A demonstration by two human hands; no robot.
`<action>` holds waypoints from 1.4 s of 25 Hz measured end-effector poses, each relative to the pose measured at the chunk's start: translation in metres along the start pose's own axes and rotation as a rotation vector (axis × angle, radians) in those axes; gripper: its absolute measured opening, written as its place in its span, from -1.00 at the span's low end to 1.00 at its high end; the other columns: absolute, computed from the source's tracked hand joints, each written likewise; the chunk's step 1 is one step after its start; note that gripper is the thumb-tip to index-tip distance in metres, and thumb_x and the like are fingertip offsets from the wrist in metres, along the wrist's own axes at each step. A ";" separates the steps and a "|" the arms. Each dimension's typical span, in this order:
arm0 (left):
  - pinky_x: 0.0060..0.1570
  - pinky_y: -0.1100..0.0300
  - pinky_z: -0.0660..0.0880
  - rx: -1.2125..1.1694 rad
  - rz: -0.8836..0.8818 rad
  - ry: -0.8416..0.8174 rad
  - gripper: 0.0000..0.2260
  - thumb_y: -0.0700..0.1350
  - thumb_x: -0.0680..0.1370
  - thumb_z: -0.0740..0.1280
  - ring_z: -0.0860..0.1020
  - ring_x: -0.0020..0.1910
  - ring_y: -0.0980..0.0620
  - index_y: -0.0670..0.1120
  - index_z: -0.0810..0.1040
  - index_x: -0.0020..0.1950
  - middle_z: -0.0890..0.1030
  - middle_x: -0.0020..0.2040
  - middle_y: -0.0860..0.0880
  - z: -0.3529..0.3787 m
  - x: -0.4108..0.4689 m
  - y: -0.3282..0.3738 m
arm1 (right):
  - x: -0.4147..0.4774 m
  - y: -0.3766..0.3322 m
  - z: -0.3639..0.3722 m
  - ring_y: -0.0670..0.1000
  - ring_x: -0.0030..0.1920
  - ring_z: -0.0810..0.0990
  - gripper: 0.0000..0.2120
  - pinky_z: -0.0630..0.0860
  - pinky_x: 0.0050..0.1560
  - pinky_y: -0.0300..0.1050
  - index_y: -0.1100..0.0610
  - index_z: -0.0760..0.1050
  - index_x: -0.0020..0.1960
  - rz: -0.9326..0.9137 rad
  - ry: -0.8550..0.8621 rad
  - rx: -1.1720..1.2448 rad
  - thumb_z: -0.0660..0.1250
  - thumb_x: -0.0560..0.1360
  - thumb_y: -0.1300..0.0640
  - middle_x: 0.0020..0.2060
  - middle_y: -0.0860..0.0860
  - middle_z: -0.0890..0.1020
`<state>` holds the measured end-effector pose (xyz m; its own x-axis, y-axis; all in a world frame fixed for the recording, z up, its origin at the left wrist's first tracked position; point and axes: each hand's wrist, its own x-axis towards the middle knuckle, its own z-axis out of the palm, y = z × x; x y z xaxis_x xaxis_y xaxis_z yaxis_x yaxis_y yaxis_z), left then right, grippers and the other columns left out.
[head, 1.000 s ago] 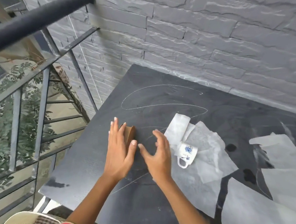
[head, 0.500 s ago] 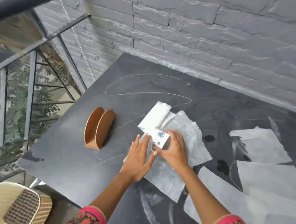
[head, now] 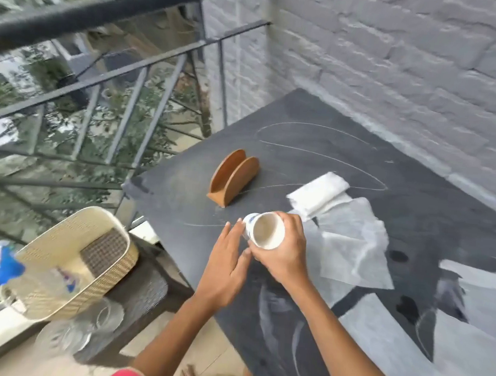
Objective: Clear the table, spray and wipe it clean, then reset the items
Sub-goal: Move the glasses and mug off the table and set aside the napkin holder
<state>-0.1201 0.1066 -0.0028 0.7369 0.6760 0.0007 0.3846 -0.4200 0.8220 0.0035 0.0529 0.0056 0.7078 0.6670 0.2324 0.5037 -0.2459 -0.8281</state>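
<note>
My right hand (head: 283, 252) grips a white cup with blue flowers (head: 264, 230), lifted above the dark table (head: 320, 152) with its mouth tilted toward me. With straight fingers, my left hand (head: 227, 264) touches the cup's left side. A wooden napkin holder (head: 233, 176) stands upright on the table's left part. A folded white napkin (head: 319, 193) lies to its right, beside a spread thin paper sheet (head: 356, 246).
A cream woven basket (head: 73, 259) sits on a low dark stool left of the table, with a blurred blue-capped bottle (head: 6, 264) and clear glassware (head: 81, 329) nearby. A black railing (head: 106, 13) runs on the left; a grey brick wall (head: 404, 66) stands behind.
My right hand has lifted the cup off the paper and brought it toward the table's left edge. My left hand followed. The view swung left, revealing the basket and stool.
</note>
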 end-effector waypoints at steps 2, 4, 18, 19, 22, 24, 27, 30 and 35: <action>0.37 0.50 -0.16 -0.059 -0.085 0.087 -0.53 0.06 0.56 -0.02 -0.08 0.50 0.25 0.06 0.10 0.49 0.07 0.47 0.22 -0.022 -0.032 -0.017 | -0.018 -0.023 0.027 -0.13 -0.02 0.45 -0.44 0.28 0.00 -0.56 0.18 0.51 0.04 -0.029 -0.098 0.031 0.60 0.08 0.18 -0.05 0.00 0.49; 0.37 0.50 -0.12 -0.072 -0.179 0.186 -0.54 0.14 0.52 -0.05 -0.02 0.51 0.18 0.13 0.12 0.42 0.11 0.43 0.27 -0.043 -0.066 -0.037 | -0.041 -0.044 0.058 -0.19 -0.04 0.42 -0.45 0.26 0.01 -0.59 0.15 0.50 0.04 -0.085 -0.212 0.070 0.58 0.08 0.19 -0.05 -0.02 0.46; 0.27 -0.10 0.42 -0.363 -0.627 0.254 -0.54 0.02 0.50 0.04 0.46 0.29 0.00 -0.06 0.41 0.35 0.51 0.30 -0.02 -0.102 -0.145 -0.268 | -0.154 0.002 0.329 0.13 0.17 0.48 -0.29 0.31 0.16 -0.22 0.30 0.39 0.30 0.045 -0.607 -0.058 0.56 0.22 0.24 0.13 0.20 0.51; 0.30 0.06 0.40 -0.351 -0.636 0.280 -0.57 0.03 0.51 0.04 0.46 0.27 0.07 -0.01 0.43 0.32 0.52 0.27 0.04 -0.101 -0.142 -0.274 | -0.151 0.010 0.341 0.18 0.17 0.49 -0.30 0.30 0.16 -0.22 0.32 0.39 0.30 0.046 -0.614 -0.073 0.56 0.23 0.23 0.14 0.22 0.52; 0.11 0.54 0.24 -0.253 -0.636 0.376 -0.65 0.07 0.54 0.02 0.39 0.19 0.29 0.10 0.43 0.25 0.49 0.17 0.18 -0.097 -0.140 -0.295 | -0.149 0.032 0.375 0.21 0.19 0.49 -0.32 0.28 0.18 -0.23 0.34 0.40 0.29 0.049 -0.642 -0.138 0.55 0.24 0.24 0.16 0.23 0.52; 0.13 0.47 0.19 -0.213 -0.672 0.391 -0.53 0.12 0.54 0.02 0.34 0.21 0.28 -0.02 0.42 0.35 0.44 0.19 0.17 -0.095 -0.142 -0.306 | -0.150 0.044 0.389 0.18 0.21 0.48 -0.31 0.28 0.18 -0.25 0.31 0.38 0.32 0.044 -0.668 -0.166 0.54 0.25 0.25 0.19 0.21 0.51; 0.11 0.52 0.14 -0.197 -0.658 0.365 -0.51 0.14 0.55 0.02 0.28 0.19 0.35 -0.05 0.40 0.38 0.39 0.18 0.21 -0.092 -0.149 -0.316 | -0.157 0.049 0.399 0.13 0.21 0.46 -0.30 0.29 0.15 -0.30 0.28 0.34 0.34 0.066 -0.713 -0.149 0.54 0.27 0.22 0.20 0.18 0.48; 0.13 0.52 0.12 -0.203 -0.656 0.349 -0.56 0.11 0.60 0.05 0.30 0.24 0.30 -0.05 0.39 0.39 0.43 0.26 0.15 -0.092 -0.152 -0.322 | -0.162 0.049 0.405 0.12 0.20 0.47 -0.30 0.32 0.11 -0.27 0.26 0.34 0.35 0.092 -0.685 -0.151 0.52 0.29 0.21 0.20 0.15 0.46; 0.16 0.47 0.12 -0.196 -0.663 0.326 -0.61 0.04 0.63 0.07 0.33 0.30 0.20 -0.08 0.38 0.40 0.45 0.36 0.01 -0.093 -0.153 -0.320 | -0.159 0.044 0.405 0.13 0.27 0.41 -0.20 0.39 0.20 -0.06 0.22 0.18 0.44 0.095 -0.787 -0.189 0.51 0.32 0.15 0.31 0.14 0.36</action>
<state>-0.4073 0.1937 -0.2127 0.1725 0.9066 -0.3852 0.5611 0.2310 0.7948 -0.2874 0.2215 -0.2743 0.2318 0.9188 -0.3194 0.5838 -0.3940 -0.7099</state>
